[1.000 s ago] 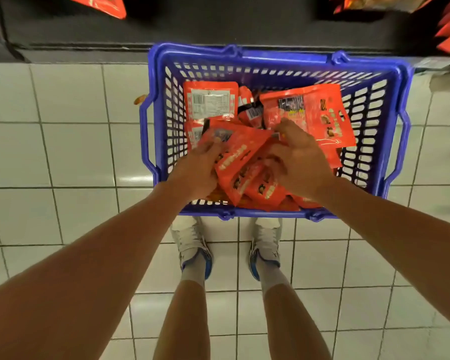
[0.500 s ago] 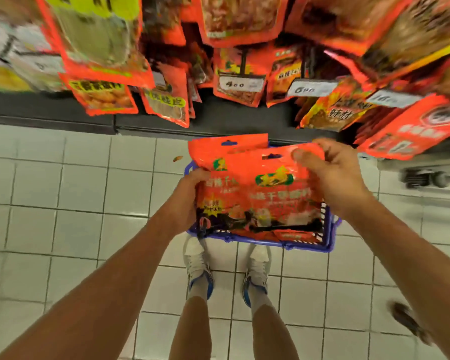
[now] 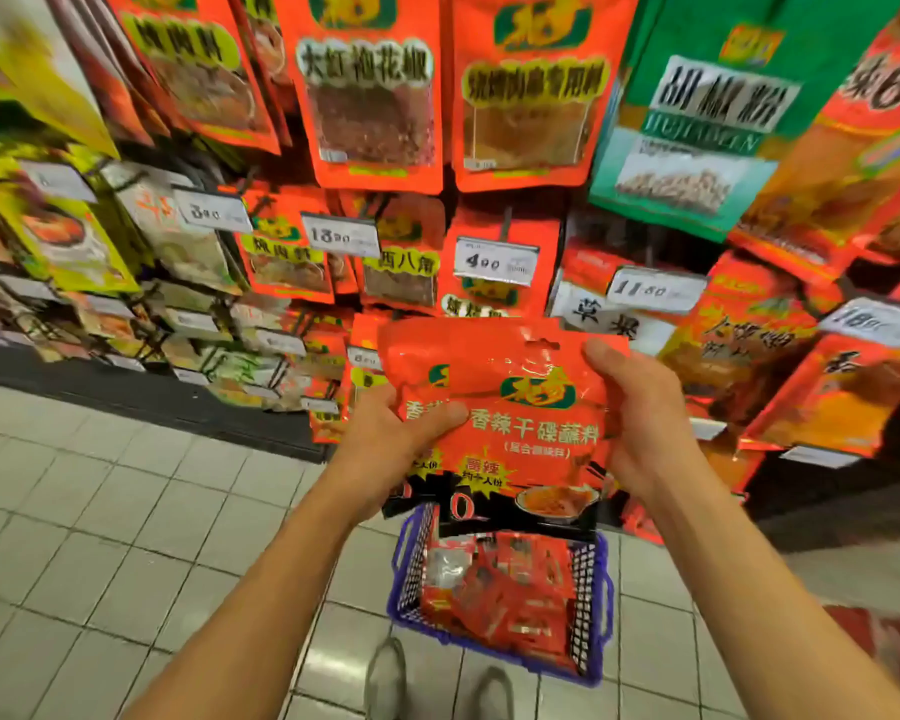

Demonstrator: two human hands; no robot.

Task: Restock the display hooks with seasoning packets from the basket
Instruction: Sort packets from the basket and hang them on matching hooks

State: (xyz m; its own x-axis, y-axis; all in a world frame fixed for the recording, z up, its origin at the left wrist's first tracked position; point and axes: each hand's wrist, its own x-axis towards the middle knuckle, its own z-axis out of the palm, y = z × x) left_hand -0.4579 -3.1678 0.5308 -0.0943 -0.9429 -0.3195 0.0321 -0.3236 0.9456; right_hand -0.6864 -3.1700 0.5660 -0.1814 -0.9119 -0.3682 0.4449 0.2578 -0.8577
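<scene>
I hold a small stack of red seasoning packets point(image 3: 520, 402) upright in front of the display, its hang holes at the top. My left hand point(image 3: 385, 449) grips the stack's left side with the thumb across the front. My right hand point(image 3: 640, 418) clasps the right edge. Below them on the floor stands the blue basket point(image 3: 593, 615), with several more red packets point(image 3: 510, 600) lying in it. The display hooks point(image 3: 505, 226) carry rows of hanging packets behind white price tags; the hooks themselves are mostly hidden.
The hanging display fills the upper view: orange-red packets point(image 3: 370, 85) in the middle, a green packet point(image 3: 707, 111) at upper right, yellow ones point(image 3: 58, 226) at left. White floor tiles point(image 3: 100, 511) spread to the left. My shoes point(image 3: 385, 678) stand just before the basket.
Both hands lifted the packets out of the basket and raised them in front of the display. My view tilted up from the floor to the hanging rows.
</scene>
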